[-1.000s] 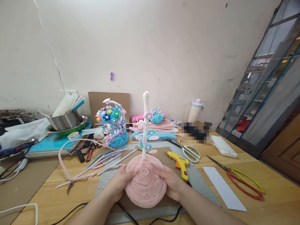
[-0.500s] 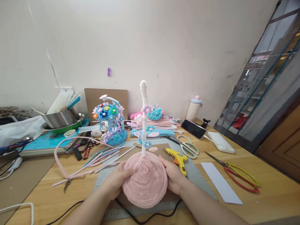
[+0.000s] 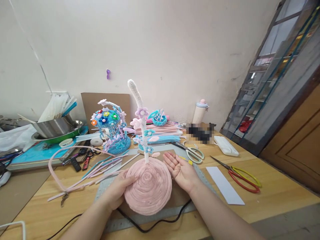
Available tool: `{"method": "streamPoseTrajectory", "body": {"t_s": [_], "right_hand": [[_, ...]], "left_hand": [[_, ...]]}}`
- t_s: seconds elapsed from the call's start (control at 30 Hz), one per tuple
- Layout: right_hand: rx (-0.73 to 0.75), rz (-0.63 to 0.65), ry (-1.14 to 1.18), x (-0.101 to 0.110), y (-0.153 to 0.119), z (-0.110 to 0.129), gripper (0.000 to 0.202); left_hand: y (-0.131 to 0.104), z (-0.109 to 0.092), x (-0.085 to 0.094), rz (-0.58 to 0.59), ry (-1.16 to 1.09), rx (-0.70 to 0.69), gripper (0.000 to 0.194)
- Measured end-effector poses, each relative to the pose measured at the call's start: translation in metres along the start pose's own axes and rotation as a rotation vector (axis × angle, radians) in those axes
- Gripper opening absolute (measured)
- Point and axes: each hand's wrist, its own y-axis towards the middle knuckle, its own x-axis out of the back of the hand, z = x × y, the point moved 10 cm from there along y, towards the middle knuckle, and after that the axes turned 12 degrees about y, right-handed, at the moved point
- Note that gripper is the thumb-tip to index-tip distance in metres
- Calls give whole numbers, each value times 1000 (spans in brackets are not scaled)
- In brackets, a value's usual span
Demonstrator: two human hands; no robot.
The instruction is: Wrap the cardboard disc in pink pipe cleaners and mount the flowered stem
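Observation:
A round base of coiled pink pipe cleaner [image 3: 148, 191] is tilted toward me, its spiral top showing. From its far side rises a white fuzzy stem [image 3: 135, 90], bent to the left at the top and dotted with lilac, pink and blue pipe-cleaner flowers [image 3: 142, 112]. My left hand [image 3: 121, 186] grips the base's left edge, thumb on top and fingers underneath. Beside the right edge, my right hand [image 3: 180, 170] is turned palm up with fingers stretched out, holding nothing. It partly covers a yellow glue gun [image 3: 189, 161].
A finished blue flowered pipe-cleaner piece [image 3: 116, 143] stands at the back left. White-handled scissors [image 3: 193, 154], red-and-yellow-handled scissors [image 3: 246, 181] and a white strip [image 3: 225, 185] lie at the right. Loose pipe cleaners [image 3: 105, 170] lie left. A black cable [image 3: 150, 230] runs in front.
My right hand has let go of the base's right edge and turned palm up. The stem now leans left, and the view has shifted slightly.

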Motion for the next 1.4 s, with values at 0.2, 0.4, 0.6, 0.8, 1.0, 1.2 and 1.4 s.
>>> {"method": "streamPoseTrajectory", "body": {"t_s": [0.2, 0.4, 0.6, 0.8, 1.0, 1.2, 1.4], "right_hand": [[122, 38, -167, 1, -3, 26, 10], [282, 99, -576, -10, -9, 27, 18], [332, 121, -891, -10, -8, 12, 23], [410, 71, -789, -3, -7, 28, 29], [450, 50, -392, -3, -19, 62, 42], [386, 38, -193, 15, -42, 96, 36], [423, 23, -198, 29, -76, 133, 38]], "left_hand": [[-1, 3, 1, -12, 15, 20, 50], [-1, 2, -3, 17, 13, 17, 48], [-1, 4, -5, 26, 6, 16, 53], [0, 3, -2, -10, 14, 7, 52], [2, 6, 9, -80, 37, 16, 55], [2, 4, 14, -147, 70, 29, 55], [5, 8, 26, -183, 82, 48, 55]]}}
